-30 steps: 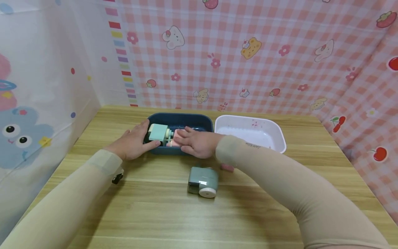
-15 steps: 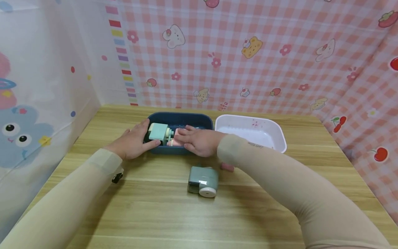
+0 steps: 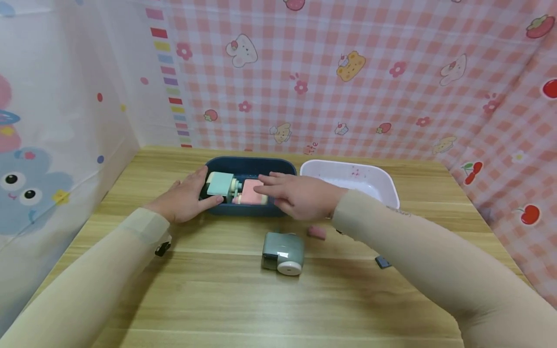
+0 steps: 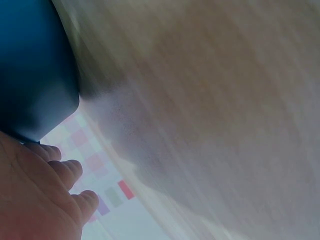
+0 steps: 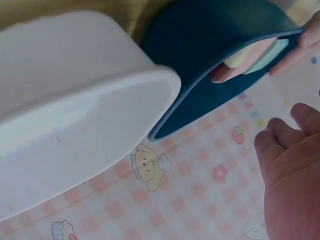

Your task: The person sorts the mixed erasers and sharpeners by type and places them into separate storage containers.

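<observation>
My left hand (image 3: 183,197) rests against the left end of a dark blue bin (image 3: 250,163), its thumb lying over the front rim. Inside the bin, a mint boxy object (image 3: 221,183) with cream parts sits at the left, near that thumb. Beside it lies a similar pink one (image 3: 251,192), small knobbed parts between them. My right hand (image 3: 306,195) hovers over the bin's right end with straight fingers, its fingertips overlapping the pink object in the head view. In the right wrist view the right hand (image 5: 295,165) holds nothing and stands apart from the bin (image 5: 200,55).
A white bin (image 3: 348,169) stands right of the blue one, partly behind my right forearm. On the wooden table (image 3: 209,290) in front sit a grey-green pencil sharpener (image 3: 283,253), a small pink piece (image 3: 316,232) and a small dark piece (image 3: 383,262).
My right hand has lifted off the pink object and moved right, uncovering more of it. The dark piece has come out from behind the forearm. My left hand has stayed at the bin.
</observation>
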Demonstrator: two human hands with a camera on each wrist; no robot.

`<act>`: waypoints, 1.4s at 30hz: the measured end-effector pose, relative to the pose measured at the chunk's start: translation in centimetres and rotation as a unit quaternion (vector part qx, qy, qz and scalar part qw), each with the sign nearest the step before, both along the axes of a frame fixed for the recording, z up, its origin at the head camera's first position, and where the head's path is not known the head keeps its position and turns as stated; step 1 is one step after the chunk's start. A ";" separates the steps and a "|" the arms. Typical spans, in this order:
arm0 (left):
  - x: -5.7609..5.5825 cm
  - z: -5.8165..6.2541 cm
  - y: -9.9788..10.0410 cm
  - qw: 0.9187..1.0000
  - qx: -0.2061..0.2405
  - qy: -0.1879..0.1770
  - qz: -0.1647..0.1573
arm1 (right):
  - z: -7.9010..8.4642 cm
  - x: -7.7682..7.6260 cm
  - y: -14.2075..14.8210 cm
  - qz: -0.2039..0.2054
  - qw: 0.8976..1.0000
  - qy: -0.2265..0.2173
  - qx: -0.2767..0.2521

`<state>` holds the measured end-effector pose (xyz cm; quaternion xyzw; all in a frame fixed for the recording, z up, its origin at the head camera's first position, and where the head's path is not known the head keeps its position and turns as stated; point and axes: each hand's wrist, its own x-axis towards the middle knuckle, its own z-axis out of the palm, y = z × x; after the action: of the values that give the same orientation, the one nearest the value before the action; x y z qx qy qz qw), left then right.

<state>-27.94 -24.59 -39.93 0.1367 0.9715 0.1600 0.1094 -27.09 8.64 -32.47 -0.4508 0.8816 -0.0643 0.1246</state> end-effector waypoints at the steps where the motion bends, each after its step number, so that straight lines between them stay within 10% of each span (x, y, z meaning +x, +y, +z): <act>1: 0.0 0.0 0.0 1.000 0.000 0.001 0.000 | 0.1 0.5 0.4 0.003 1.000 0.000 0.000; 19: 0.1 -0.1 -0.1 1.000 0.005 0.002 0.000 | -2.4 6.5 4.1 0.147 0.985 0.086 -0.017; 42: 0.0 0.0 0.1 1.000 0.007 -0.001 0.001 | -4.3 7.5 4.8 0.134 0.989 0.055 0.007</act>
<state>-27.91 -24.53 -39.90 0.1369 0.9703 0.1670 0.1090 -19.64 13.43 -36.73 -0.5671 0.8189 -0.0157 0.0867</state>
